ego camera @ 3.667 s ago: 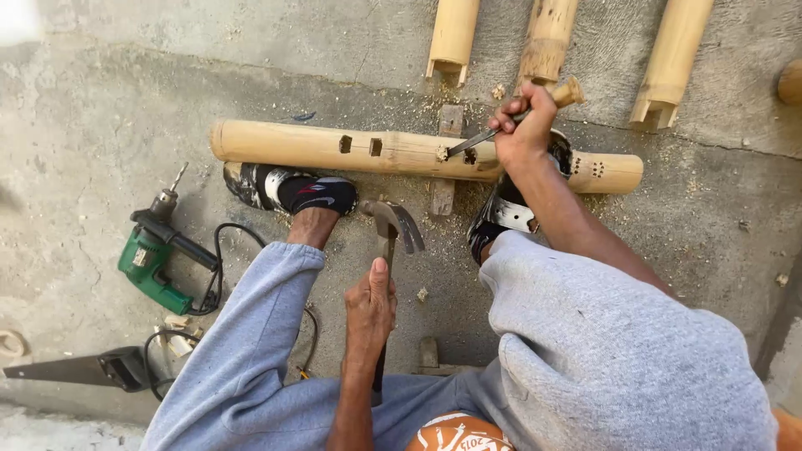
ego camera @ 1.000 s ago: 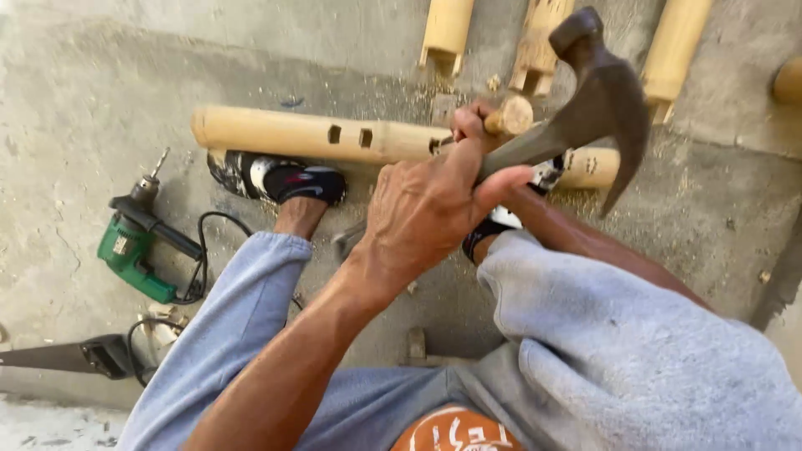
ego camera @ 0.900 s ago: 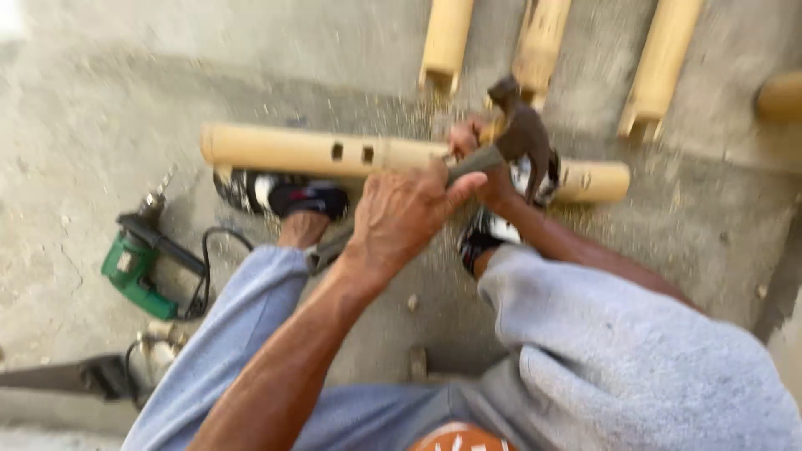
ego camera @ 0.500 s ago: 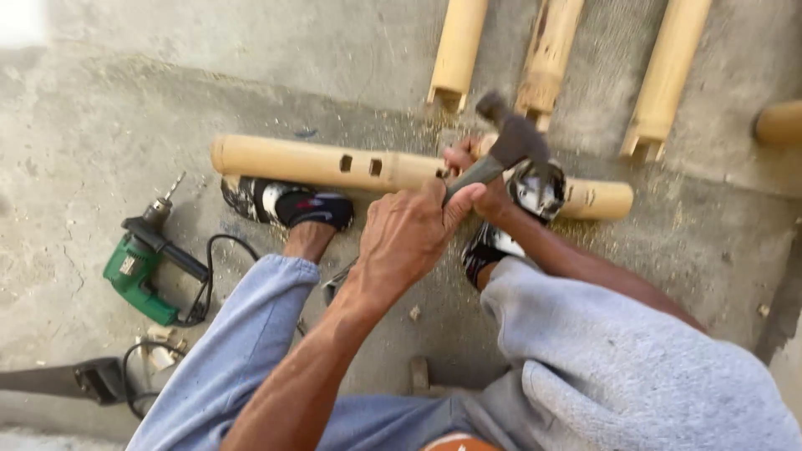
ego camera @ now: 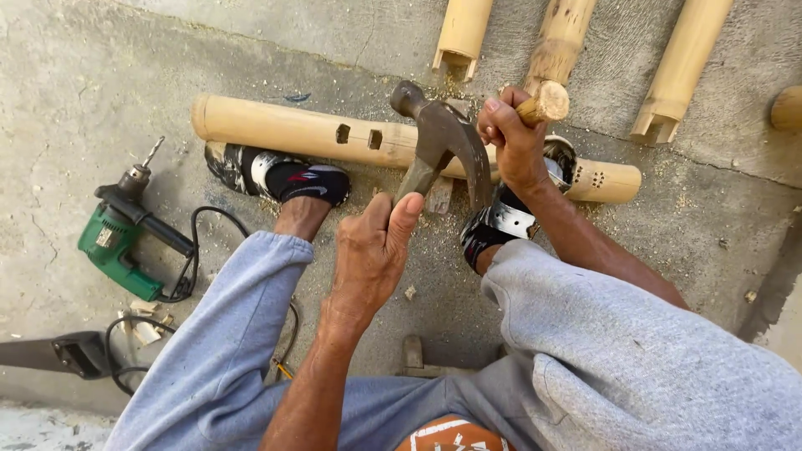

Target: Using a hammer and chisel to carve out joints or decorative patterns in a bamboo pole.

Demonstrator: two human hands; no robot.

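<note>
- Near centre: left hand clenched on claw hammer, dark steel head raised.
- Beyond, right: right hand wrapped around wooden-handled chisel.
- Farther: pale bamboo pole, two square holes, lying crosswise on concrete floor.

My left hand fisted, raised mid-scene, forearm running near to far. Right hand clenched farther right, arm extended.

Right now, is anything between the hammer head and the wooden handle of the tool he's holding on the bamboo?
Nothing visible. The steel claw hammer in the left hand hangs just left of the round wooden tool handle gripped by the right hand, with open air between them above the long yellow bamboo pole.
</note>
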